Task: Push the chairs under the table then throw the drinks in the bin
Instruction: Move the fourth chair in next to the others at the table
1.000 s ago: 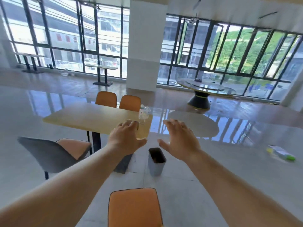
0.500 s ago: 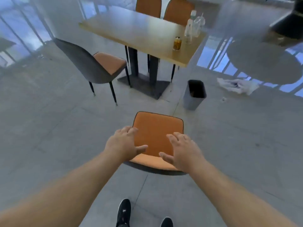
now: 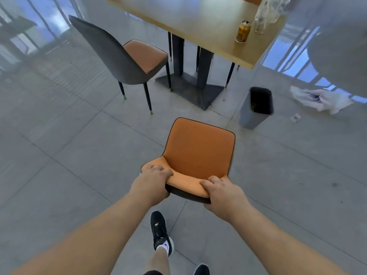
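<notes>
While the left hand point(image 3: 153, 181) and right hand point(image 3: 220, 192) are gripping the backrest of the orange chair point(image 3: 198, 149), a gold can point(image 3: 243, 31) is standing near the desk point(image 3: 198, 18) corner.

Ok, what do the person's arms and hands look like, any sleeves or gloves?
No gloves: the left hand and right hand are bare, with no ring, watch or band showing. The left forearm and right forearm are bare too; no sleeve in frame.
</notes>
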Tool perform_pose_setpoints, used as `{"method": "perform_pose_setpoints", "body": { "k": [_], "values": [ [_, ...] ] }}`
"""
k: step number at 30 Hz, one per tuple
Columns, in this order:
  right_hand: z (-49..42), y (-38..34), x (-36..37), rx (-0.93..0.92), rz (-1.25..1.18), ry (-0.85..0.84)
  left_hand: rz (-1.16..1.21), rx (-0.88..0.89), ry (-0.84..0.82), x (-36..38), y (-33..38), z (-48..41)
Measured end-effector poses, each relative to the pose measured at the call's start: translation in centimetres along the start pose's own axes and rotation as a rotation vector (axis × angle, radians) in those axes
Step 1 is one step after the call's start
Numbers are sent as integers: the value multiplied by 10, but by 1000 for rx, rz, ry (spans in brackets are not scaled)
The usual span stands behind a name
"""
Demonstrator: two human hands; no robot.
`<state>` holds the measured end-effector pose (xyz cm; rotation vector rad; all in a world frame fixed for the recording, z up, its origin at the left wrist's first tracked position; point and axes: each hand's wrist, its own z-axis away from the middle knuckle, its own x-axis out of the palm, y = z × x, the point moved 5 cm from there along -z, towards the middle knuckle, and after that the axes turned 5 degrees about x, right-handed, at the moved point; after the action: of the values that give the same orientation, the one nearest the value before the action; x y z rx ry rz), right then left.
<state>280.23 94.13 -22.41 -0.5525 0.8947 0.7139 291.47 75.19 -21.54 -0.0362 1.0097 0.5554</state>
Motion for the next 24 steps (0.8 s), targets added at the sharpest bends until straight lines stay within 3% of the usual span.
{"method": "perform_pose_setpoints", "body": {
  "k": [10,24],
  "values": [
    [-148,14,-105,158,-12,64,23,103,26,-117,-58,-146],
    [-355,43,-239,203,-49,128,-41,185,37,-271,-118,-354]
  ]
}}
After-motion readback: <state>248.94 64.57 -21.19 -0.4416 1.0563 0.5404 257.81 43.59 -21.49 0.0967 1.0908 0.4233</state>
